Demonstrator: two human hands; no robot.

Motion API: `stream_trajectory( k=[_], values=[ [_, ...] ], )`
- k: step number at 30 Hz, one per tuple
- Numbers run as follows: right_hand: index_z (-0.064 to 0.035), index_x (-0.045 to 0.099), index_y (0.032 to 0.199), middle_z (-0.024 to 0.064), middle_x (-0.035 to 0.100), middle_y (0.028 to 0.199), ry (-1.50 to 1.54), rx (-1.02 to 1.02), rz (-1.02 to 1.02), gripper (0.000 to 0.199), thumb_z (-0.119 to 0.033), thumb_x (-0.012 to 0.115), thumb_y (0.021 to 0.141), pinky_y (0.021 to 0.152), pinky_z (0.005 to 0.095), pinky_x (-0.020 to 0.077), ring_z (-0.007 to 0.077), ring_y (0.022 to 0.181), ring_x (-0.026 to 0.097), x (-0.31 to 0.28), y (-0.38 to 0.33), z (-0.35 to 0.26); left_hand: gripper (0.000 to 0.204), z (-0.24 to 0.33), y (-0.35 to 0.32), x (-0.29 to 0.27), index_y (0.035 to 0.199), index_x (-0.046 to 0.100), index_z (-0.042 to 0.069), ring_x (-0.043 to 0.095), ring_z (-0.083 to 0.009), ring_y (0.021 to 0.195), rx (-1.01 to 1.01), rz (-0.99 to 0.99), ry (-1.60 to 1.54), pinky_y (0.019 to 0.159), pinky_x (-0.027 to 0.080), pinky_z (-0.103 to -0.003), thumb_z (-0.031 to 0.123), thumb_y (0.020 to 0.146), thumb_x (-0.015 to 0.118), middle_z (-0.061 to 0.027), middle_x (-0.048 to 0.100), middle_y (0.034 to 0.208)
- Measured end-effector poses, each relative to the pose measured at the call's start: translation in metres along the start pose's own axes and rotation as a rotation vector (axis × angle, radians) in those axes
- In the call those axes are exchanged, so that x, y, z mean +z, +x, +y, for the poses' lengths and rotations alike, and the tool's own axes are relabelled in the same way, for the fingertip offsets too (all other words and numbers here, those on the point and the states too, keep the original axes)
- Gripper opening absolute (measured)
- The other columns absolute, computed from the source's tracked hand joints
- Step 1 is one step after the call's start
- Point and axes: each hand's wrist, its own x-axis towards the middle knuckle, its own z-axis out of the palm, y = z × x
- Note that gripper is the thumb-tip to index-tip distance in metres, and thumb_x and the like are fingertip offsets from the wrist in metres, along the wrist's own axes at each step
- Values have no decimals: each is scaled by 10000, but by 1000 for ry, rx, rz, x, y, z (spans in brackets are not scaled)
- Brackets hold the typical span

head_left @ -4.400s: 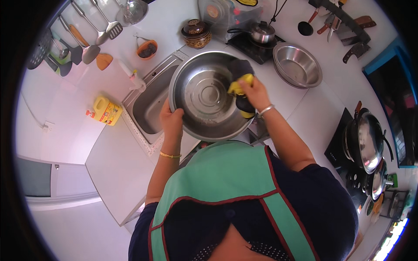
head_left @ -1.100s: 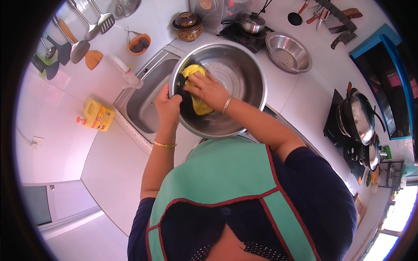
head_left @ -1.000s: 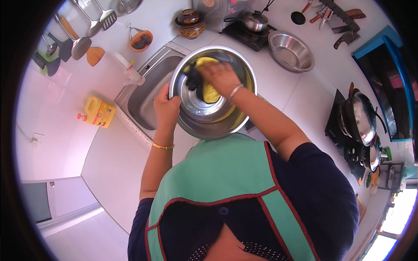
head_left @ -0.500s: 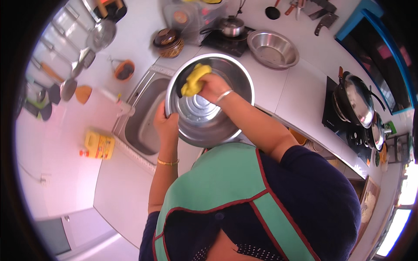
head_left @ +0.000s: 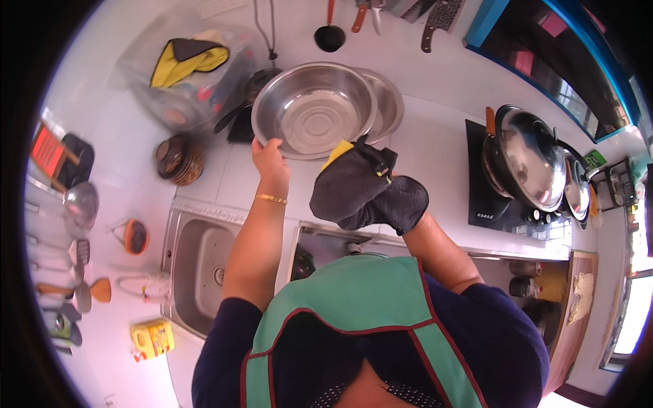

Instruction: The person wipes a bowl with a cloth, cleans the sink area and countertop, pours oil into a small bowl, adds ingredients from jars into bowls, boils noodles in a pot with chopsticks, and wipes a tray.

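My left hand (head_left: 271, 160) grips the near left rim of a large steel basin (head_left: 316, 119), thumb along its edge. The basin rests at the back of the counter, overlapping a second, shallower steel basin (head_left: 389, 105) on its right. A dark grey and yellow cloth (head_left: 350, 194) drapes over my right hand, which holds it just in front of the basin. The cloth hides that hand's fingers; only the wrist (head_left: 416, 230) shows below it.
A sink (head_left: 207, 265) lies at left. Lidded pans (head_left: 530, 160) sit on the cooktop at right. Behind are a brown pot (head_left: 180, 161), a clear plastic bin (head_left: 180, 102) with another yellow cloth (head_left: 187, 62), and hanging knives (head_left: 442, 20). An open cabinet (head_left: 517, 272) is below the counter.
The basin has gone from beside the sink to the back counter, partly covering the other basin. My right hand has come out of it, and the cloth now hangs loose, grey side showing.
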Motion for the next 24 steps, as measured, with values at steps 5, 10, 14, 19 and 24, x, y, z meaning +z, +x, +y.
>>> stream_trajectory(
  k=[5, 10, 14, 19, 24],
  values=[
    [-39, 379, 1319, 120, 492, 1259, 171, -48, 98, 445, -276, 393, 942, 1012, 342, 379, 225, 1172, 475, -67, 8, -37, 445, -109, 70, 70, 1082, 545, 122, 499, -91, 619, 37, 22, 69, 490, 357, -230, -62, 677, 542, 27, 559, 799],
    [-35, 474, 1234, 111, 577, 1129, 239, 7, 27, 405, -260, 290, 951, 951, 343, 429, 223, 1056, 551, -178, 81, -79, 468, -141, 69, 120, 1135, 535, 116, 456, -77, 550, -61, -18, -56, 420, 320, -237, -58, 701, 528, 16, 574, 836],
    [-45, 543, 1152, 109, 630, 1031, 190, 78, 591, 403, -302, 314, 944, 833, 314, 492, 223, 920, 610, -206, 142, -66, 450, -169, 82, 118, 1140, 530, 110, 468, -81, 560, -20, -45, 66, 415, 320, -225, -51, 719, 527, 0, 587, 872],
    [-64, 570, 1121, 93, 641, 968, -604, -60, 776, 278, -181, 427, 913, 714, 314, 537, 208, 819, 631, -265, 160, -14, 491, -192, 80, 123, 1242, 461, 39, 533, -146, 865, -77, -1, 118, 721, 410, -244, -53, 763, 509, -64, 574, 1062],
    [-64, 560, 1129, 74, 627, 967, -154, 105, 667, 257, -88, 500, 881, 709, 287, 532, 172, 827, 618, -242, 165, -27, 543, -145, 77, 101, 1301, 421, 99, 572, -153, 813, -227, -57, 396, 617, 477, -270, 22, 783, 567, -81, 579, 1007]
  ],
)
